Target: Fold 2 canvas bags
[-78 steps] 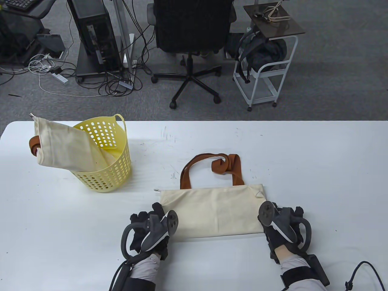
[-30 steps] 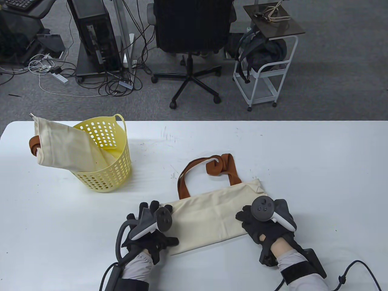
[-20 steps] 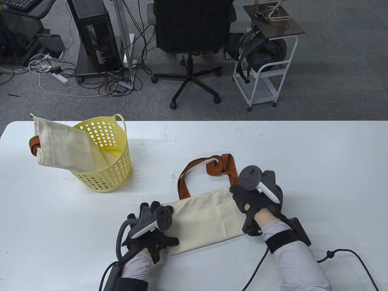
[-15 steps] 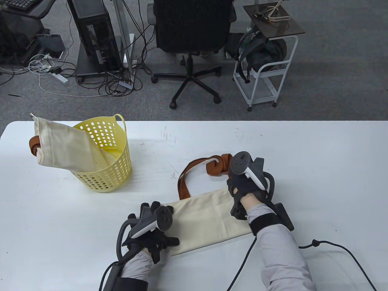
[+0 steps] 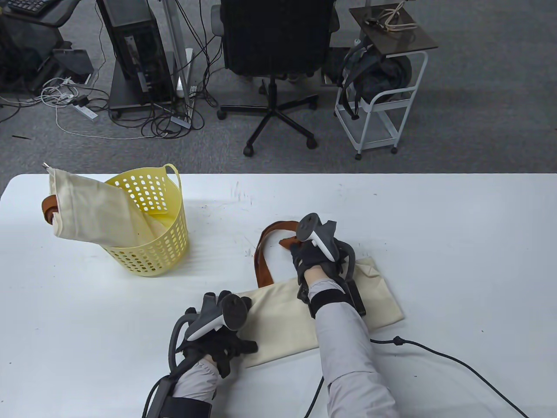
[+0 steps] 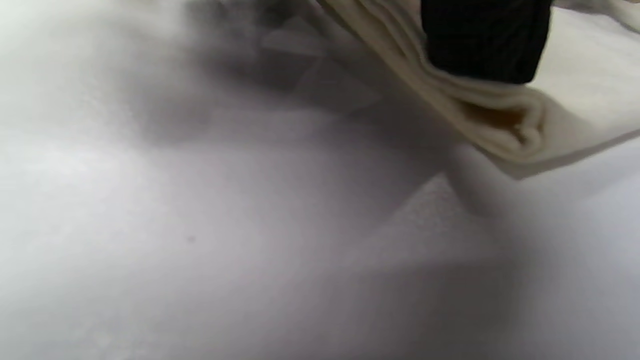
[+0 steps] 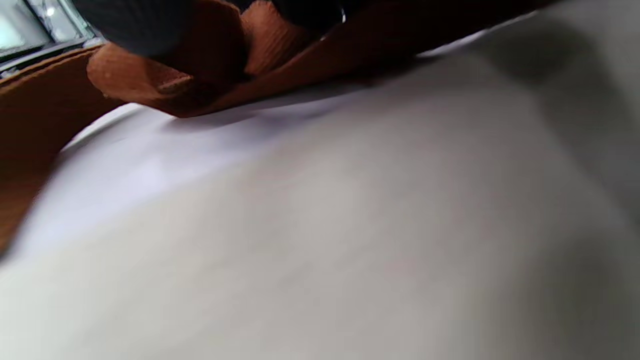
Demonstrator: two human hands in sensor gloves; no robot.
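White counter [image 5: 457, 226] spans the width of the table view. Office floor behind it carries a black swivel chair [image 5: 276, 52], a white wire trolley [image 5: 378, 109] and a black computer tower [image 5: 135, 52].

Folded cream canvas bag [image 5: 283, 313] lies flat near the counter's front edge, centre, set at a slant with its right end further back. Its brown webbing handles [image 5: 263, 261] loop out toward the far side of the counter.

Yellow perforated plastic basket [image 5: 152, 226] stands at left, well apart from the folded bag. A second cream canvas bag [image 5: 91, 213] sticks out of it, leaning left over the rim, a brown handle end showing at its left side.

Right hand [image 5: 311, 257] reaches across the folded bag to the handles. In the right wrist view the dark fingers [image 7: 135, 22] sit on bunched brown webbing; fingers appear closed on the handle, though the grip itself is partly hidden.

Left hand [image 5: 219, 339] rests on the folded bag's near left corner, fingers spread flat and open, pressing it to the counter. Left wrist view shows one dark fingertip [image 6: 485, 40] on the layered cream edge.
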